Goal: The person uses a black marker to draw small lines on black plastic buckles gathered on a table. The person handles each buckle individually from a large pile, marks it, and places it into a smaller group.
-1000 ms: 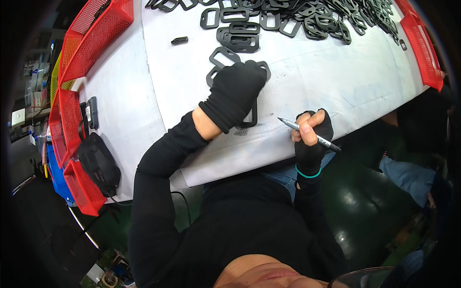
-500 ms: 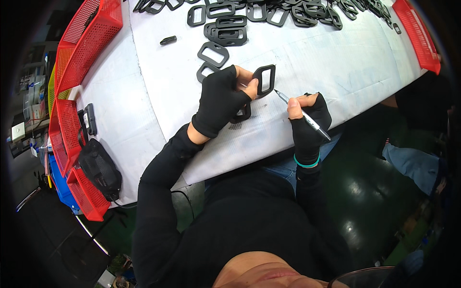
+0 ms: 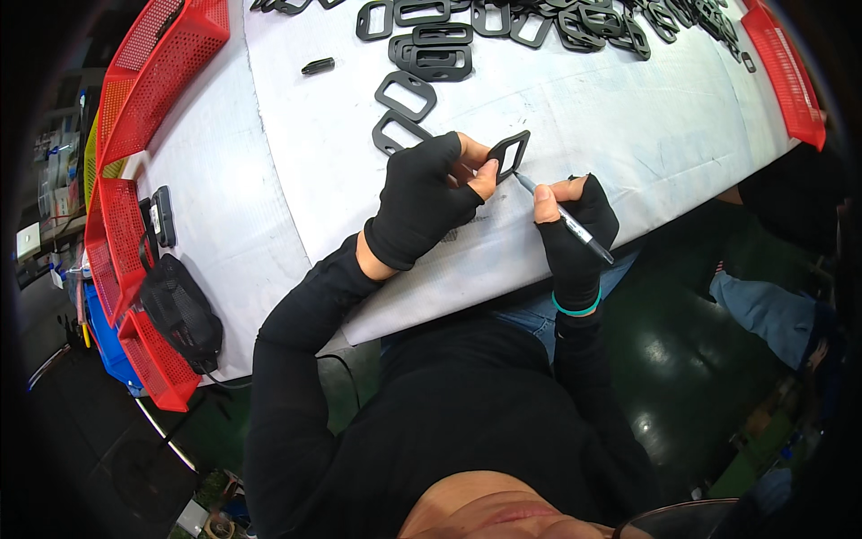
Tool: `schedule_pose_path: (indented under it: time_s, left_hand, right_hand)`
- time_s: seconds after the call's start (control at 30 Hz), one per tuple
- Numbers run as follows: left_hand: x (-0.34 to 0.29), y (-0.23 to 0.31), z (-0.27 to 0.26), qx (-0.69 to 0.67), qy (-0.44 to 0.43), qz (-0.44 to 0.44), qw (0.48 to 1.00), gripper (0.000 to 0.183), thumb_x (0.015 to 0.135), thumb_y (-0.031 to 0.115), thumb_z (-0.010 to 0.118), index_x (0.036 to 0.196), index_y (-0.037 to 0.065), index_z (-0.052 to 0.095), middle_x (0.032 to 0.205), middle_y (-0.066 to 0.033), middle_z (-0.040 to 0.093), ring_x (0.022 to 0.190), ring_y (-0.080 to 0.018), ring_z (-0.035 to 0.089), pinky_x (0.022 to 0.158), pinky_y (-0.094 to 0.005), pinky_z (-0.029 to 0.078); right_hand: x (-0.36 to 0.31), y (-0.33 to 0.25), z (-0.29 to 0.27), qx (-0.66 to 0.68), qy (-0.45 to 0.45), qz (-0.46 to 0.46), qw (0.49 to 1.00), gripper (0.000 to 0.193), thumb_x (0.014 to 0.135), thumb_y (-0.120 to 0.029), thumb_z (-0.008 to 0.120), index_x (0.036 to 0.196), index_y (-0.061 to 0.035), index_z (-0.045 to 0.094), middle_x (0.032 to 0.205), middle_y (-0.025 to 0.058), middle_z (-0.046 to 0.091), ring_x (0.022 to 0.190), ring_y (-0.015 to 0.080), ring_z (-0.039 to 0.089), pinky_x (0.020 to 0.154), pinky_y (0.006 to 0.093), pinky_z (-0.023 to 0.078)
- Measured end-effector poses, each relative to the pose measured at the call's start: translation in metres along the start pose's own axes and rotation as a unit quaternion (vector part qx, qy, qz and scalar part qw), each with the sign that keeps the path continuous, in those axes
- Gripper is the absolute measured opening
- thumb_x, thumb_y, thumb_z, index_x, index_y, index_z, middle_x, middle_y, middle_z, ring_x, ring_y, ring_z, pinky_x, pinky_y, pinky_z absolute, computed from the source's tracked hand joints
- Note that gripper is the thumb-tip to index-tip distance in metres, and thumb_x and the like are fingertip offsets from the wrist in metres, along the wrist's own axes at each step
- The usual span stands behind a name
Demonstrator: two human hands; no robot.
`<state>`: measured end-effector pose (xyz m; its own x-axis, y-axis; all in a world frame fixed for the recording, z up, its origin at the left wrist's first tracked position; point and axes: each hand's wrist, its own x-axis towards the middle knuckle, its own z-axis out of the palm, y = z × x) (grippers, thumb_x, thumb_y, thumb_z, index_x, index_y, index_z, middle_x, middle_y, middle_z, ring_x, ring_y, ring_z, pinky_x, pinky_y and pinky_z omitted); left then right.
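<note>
My left hand (image 3: 429, 193), in a black fingerless glove, pinches a black rectangular frame (image 3: 523, 149) by its left side and holds it tilted above the table. My right hand (image 3: 576, 216), gloved the same way, grips a grey marker pen (image 3: 584, 235). The marker's dark tip meets or nearly meets the frame's lower edge. Just beyond my left hand, two similar frames lie flat and overlap, the nearer frame (image 3: 388, 119) partly covered by that hand. A black marker cap (image 3: 318, 66) lies farther off to the left.
Many black frames (image 3: 584, 27) lie heaped along the far side of the white table (image 3: 314, 171). Red perforated baskets (image 3: 166, 81) line the left edge, and another red basket (image 3: 783, 76) is at the far right. A black mesh pouch (image 3: 182, 310) and a small dark device (image 3: 162, 216) rest at left.
The frame in my left hand has turned to a steeper tilt and moved slightly right and nearer. The marker tip is now against or almost against its edge; my right hand has barely moved.
</note>
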<state>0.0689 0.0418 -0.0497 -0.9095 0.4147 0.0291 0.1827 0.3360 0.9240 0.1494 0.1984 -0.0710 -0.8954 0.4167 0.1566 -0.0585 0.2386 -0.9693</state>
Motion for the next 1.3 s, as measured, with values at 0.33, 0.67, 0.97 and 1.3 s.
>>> schedule_pose_path:
  time_s: [0.33, 0.67, 0.97, 1.3]
  left_hand:
    - [-0.001, -0.002, -0.001, 0.011, -0.001, 0.009, 1.0, 0.011, 0.079, 0.008, 0.069, 0.087, 0.002, 0.065, 0.069, -0.002, 0.064, 0.055, -0.0031, 0.056, 0.05, -0.0178, 0.044]
    - [-0.014, -0.016, 0.007, 0.189, -0.024, 0.23, 0.954, 0.018, 0.073, 0.007, 0.071, 0.09, 0.007, 0.065, 0.072, -0.0064, 0.063, 0.057, -0.0181, 0.06, 0.052, -0.0255, 0.047]
    - [-0.019, -0.019, 0.002, 0.186, -0.076, 0.268, 0.942, 0.03, 0.071, 0.002, 0.069, 0.099, 0.005, 0.059, 0.086, -0.0092, 0.066, 0.064, -0.0205, 0.064, 0.052, -0.0262, 0.05]
    - [-0.019, -0.019, 0.003, 0.187, -0.067, 0.284, 0.938, 0.03, 0.072, 0.003, 0.069, 0.1, 0.004, 0.06, 0.085, -0.009, 0.065, 0.062, -0.0198, 0.062, 0.051, -0.0265, 0.05]
  right_hand:
    - [0.0, -0.001, 0.002, 0.019, 0.001, 0.001, 1.0, 0.014, 0.08, -0.007, 0.068, 0.076, 0.0005, 0.056, 0.061, 0.0017, 0.056, 0.054, 0.0058, 0.051, 0.05, 0.0212, 0.04]
    - [-0.006, 0.004, 0.0, -0.011, 0.003, -0.053, 0.999, 0.016, 0.079, -0.005, 0.068, 0.074, -0.0007, 0.054, 0.06, 0.0026, 0.054, 0.052, 0.0065, 0.048, 0.049, 0.0217, 0.039]
    - [-0.006, 0.003, 0.002, -0.038, 0.003, -0.077, 0.996, 0.014, 0.079, -0.005, 0.068, 0.077, -0.0007, 0.055, 0.062, 0.0036, 0.055, 0.054, 0.0081, 0.051, 0.05, 0.0224, 0.04]
    - [-0.006, 0.007, 0.002, -0.03, -0.004, -0.058, 0.998, 0.014, 0.079, -0.005, 0.068, 0.077, -0.0013, 0.055, 0.062, 0.0032, 0.055, 0.054, 0.0082, 0.05, 0.05, 0.023, 0.04]
